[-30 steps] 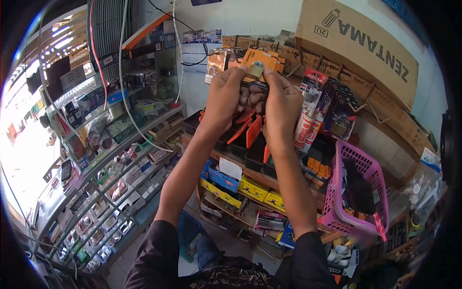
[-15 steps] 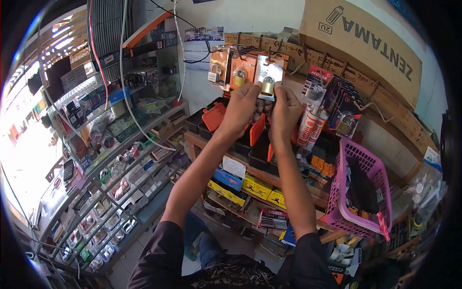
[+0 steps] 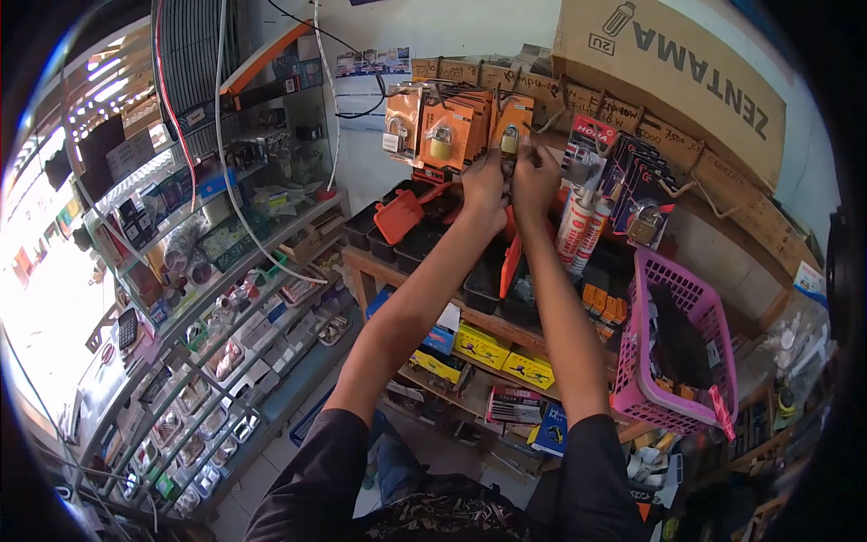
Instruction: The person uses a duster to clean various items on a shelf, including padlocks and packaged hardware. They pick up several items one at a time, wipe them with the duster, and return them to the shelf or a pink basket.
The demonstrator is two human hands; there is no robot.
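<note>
An orange padlock card (image 3: 515,112) with a small brass padlock hangs from a hook on the wooden rail. My left hand (image 3: 486,191) is closed at its lower left edge, thumb up. On its lower right edge, beside the padlock, my right hand (image 3: 535,179) is closed with bent fingers. The card's bottom is hidden behind both hands. Just left hang another brass padlock on an orange card (image 3: 441,142) and a silvery padlock in a clear pack (image 3: 395,137).
Black bins with orange lids (image 3: 398,217) stand below on the wooden shelf. Sealant tubes (image 3: 578,226) are right of my forearm, near more hanging padlock packs (image 3: 644,223). A pink basket (image 3: 645,361) sits at the right, a glass display case (image 3: 194,298) at the left.
The padlock card my hands touch has lost its bright glare and looks farther back. My hands have drawn closer together and slightly lower. The view has shifted a little.
</note>
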